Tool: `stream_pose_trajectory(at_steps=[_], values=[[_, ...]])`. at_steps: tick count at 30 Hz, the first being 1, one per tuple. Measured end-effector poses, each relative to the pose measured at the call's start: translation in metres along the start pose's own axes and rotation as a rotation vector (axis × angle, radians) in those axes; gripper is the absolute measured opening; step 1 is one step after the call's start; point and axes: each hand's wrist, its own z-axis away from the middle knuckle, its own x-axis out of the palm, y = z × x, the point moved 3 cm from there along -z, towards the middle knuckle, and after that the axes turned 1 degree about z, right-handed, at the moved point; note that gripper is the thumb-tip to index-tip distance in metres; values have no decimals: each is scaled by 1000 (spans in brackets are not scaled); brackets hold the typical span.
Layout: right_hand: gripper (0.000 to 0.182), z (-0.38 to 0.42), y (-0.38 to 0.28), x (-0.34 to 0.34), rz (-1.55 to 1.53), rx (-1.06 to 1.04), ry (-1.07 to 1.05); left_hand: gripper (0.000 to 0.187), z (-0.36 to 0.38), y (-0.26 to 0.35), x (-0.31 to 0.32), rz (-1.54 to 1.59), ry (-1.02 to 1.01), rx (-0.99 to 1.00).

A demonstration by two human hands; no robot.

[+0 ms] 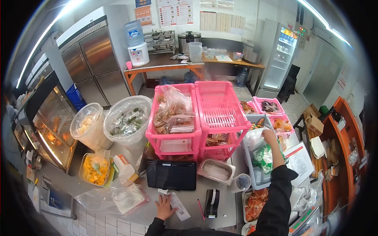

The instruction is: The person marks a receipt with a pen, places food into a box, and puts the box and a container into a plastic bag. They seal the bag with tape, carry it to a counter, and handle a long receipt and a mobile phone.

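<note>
**Two hands, one bag, one slip**

Right of the flat black tablet point(171, 174), the right hand point(270, 137) curls its fingers at a white plastic bag point(254, 139) inside one grey plastic bin point(261, 181); grip unclear. Nearer than the tablet, the left hand point(165, 207) spreads released fingers by one white printed slip point(180, 207).

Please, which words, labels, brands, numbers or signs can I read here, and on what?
"Pukul": orange poster; the next character is unclear.
Too small or blurred to read: wall sheets, water bottle, tablet, receipt, printed paper, drinks fridge.
</note>
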Motion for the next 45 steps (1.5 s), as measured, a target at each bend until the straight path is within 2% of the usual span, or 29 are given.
stream_pose_trajectory(at_steps=[1, 3, 7, 10, 12, 14, 16, 17, 18, 20, 22, 23, 24, 27, 28, 29, 31, 32, 33, 34, 35, 36, 37, 38, 39, 41, 42, 43, 45], values=[[8, -1, -2, -9, 5, -2, 2, 88, -2, -2, 0, 5, 3, 2], [12, 5, 4, -35, -384, 326, 342, 79, -3, -4, 0, 18, 74, 58], [14, 17, -5, -58, -496, 393, 251, 75, 0, -6, -9, 80, 48, 105], [13, 24, -12, -86, -288, 436, 560, 75, 1, -16, -8, 52, 41, 171], [16, 36, -9, -98, -401, 787, 841, 72, 6, -19, -7, 31, 46, 257], [21, 64, -71, -160, -497, 648, 1264, 69, 16, -19, -21, 108, -35, 305], [22, 87, -129, -194, -568, 452, 1351, 65, 45, -6, -56, 217, -89, 271], [23, 102, -197, -221, -620, 494, 1273, 60, 65, 9, -98, 502, -49, 322], [17, 107, -265, -248, -654, 336, 1075, 56, 84, 14, -136, 785, 30, 362], [14, 110, -359, -227, -808, 129, 629, 45, 127, -5, -190, 530, 670, 478], [12, 120, -460, -224, -1096, -46, 425, 49, 165, -12, -257, 4, 1247, -90], [11, 128, -508, -236, -996, -184, 354, 53, 161, -31, -277, -40, 1305, -263], [7, 131, -558, -233, -1053, -319, 421, 56, 159, -49, -291, -76, 1354, -424], [20, 137, -705, -210, -1170, -879, -81, 48, 143, -136, -275, -204, 1110, -500], [14, 144, -747, -166, -1007, -1059, -365, 38, 140, -161, -270, 357, 990, -415], [14, 156, -789, -123, -850, -1169, -445, 28, 135, -175, -268, 898, 820, -302], [16, 192, -851, 13, -1383, -955, -762, 23, 147, -161, -297, 1172, 678, -137], [16, 199, -862, 26, -1394, -947, -767, 17, 158, -154, -312, 1441, 519, 28], [19, 197, -862, 32, -964, -1145, -379, 17, 165, -155, -321, 1437, 519, 25], [23, 194, -862, 35, -508, -1267, 5, 21, 170, -157, -330, 1211, 547, -14], [23, 158, -858, -37, -506, -1269, 7, 24, 174, -160, -338, 988, 572, -48], [36, 141, -833, -91, -420, -1172, -648, 24, 179, -162, -343, 996, 570, -49], [45, 120, -817, -97, -144, -1197, -615, 33, 186, -166, -347, 820, 543, -81], [45, 100, -782, -148, -81, -999, -687, 42, 189, -171, -349, 643, 511, -108], [45, 86, -757, -187, 120, -975, -961, 42, 190, -177, -348, 648, 501, -101], [32, 70, -704, -251, -416, -788, -1209, 64, 191, -180, -344, 555, 712, 258], [31, 64, -680, -273, -766, -661, -1222, 64, 183, -187, -332, 557, 697, 268], [31, 62, -662, -264, -779, -647, -1216, 67, 172, -204, -315, 605, 781, 179], [60, 63, -629, -251, -873, -799, -335, 70, 146, -241, -262, 644, 850, 98]])
